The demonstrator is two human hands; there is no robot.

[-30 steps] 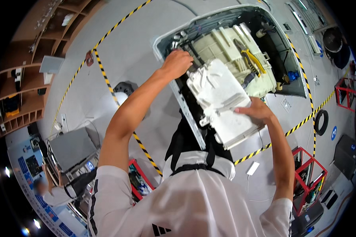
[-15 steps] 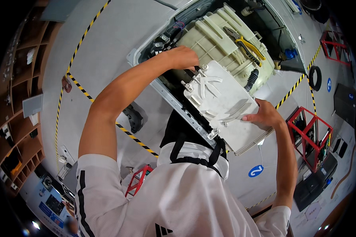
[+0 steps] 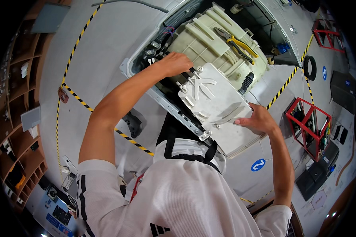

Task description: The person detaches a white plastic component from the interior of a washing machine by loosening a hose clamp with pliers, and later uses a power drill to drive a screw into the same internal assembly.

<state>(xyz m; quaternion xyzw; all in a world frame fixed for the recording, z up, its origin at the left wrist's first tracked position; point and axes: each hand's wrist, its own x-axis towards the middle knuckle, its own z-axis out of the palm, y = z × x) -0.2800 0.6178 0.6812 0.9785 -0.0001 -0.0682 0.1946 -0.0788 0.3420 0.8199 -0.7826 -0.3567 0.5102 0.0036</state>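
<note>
A flat white plastic housing (image 3: 215,98) with raised ribs and small clips lies tilted across the near edge of an opened washing machine cabinet (image 3: 174,106). My right hand (image 3: 257,120) grips its right edge, thumb on top and fingers hidden underneath. At its upper left corner my left hand (image 3: 176,64) is closed round a black hose-like part (image 3: 189,73), mostly covered by the fingers. Behind lies the cream tub (image 3: 205,39), with yellow-handled pliers (image 3: 239,45) resting on it. A black ribbed hose (image 3: 247,82) rises between tub and housing.
Wiring and valves (image 3: 152,51) crowd the cabinet's left corner. Red metal frames (image 3: 308,126) stand on the floor to the right, near a black ring (image 3: 309,68). A dark part (image 3: 132,124) lies on the floor at left. Wooden shelves (image 3: 17,114) line the far left.
The whole scene has shifted slightly in the picture. Both hands keep about the same places on the housing and the black part.
</note>
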